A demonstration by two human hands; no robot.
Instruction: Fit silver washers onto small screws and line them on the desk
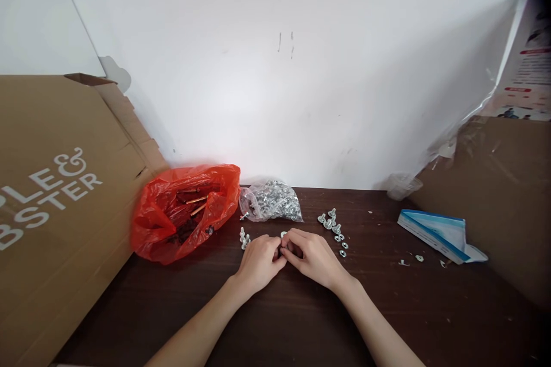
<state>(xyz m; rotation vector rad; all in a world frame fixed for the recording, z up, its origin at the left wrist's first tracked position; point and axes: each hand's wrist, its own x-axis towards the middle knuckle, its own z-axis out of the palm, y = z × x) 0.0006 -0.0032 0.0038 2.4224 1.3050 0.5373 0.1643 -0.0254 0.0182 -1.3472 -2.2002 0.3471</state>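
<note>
My left hand [259,264] and my right hand [316,258] meet fingertip to fingertip low over the dark table. Both are closed in a pinch, and the fingers hide whatever is between them. A small pale round piece [283,234] shows just beyond the fingertips. Left of my left hand stand several small screws [244,238] in a cluster. To the right of my right hand lie several wide-headed bolts [330,221] and several loose nuts [343,253]. A clear plastic bag [275,200] full of small metal hardware sits behind my hands.
An open red plastic bag [150,229] holding copper-coloured rods is at left, beside a large cardboard box [77,229]. At right are a blue-and-white packet [434,235], a clear plastic cup [402,185] and another cardboard box [508,200]. A white wall [301,97] rises behind the table [301,327].
</note>
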